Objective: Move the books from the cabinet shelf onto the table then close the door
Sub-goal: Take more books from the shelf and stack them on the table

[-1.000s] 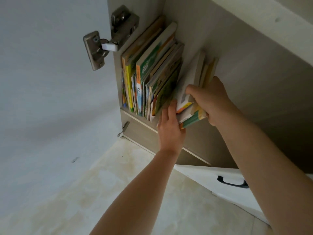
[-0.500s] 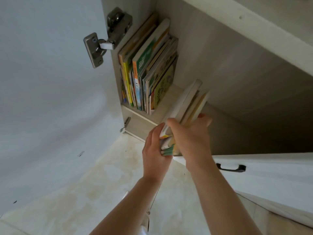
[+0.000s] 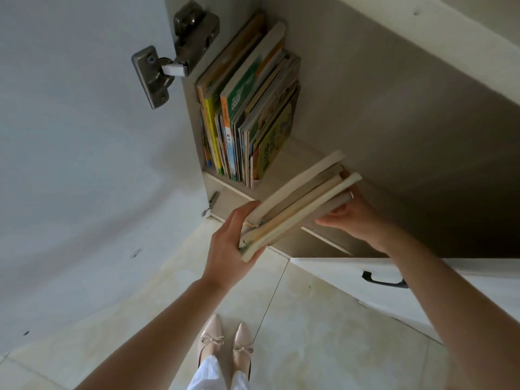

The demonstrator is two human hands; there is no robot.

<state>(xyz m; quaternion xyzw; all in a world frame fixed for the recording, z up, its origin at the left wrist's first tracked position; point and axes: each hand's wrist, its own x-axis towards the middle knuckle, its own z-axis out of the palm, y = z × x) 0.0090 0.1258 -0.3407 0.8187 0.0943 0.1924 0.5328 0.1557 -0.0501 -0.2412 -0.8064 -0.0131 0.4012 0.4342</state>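
We see a small stack of books (image 3: 298,201) held in the air just in front of the cabinet shelf (image 3: 298,153); the left hand (image 3: 228,249) grips its near end, and the right hand (image 3: 349,218) curls under its far end. More books (image 3: 247,108) stand upright at the shelf's left end, beside the hinge (image 3: 171,52) of the open door (image 3: 84,136); below the shelf, pale shoes (image 3: 225,344) rest on the tiled floor (image 3: 309,333).
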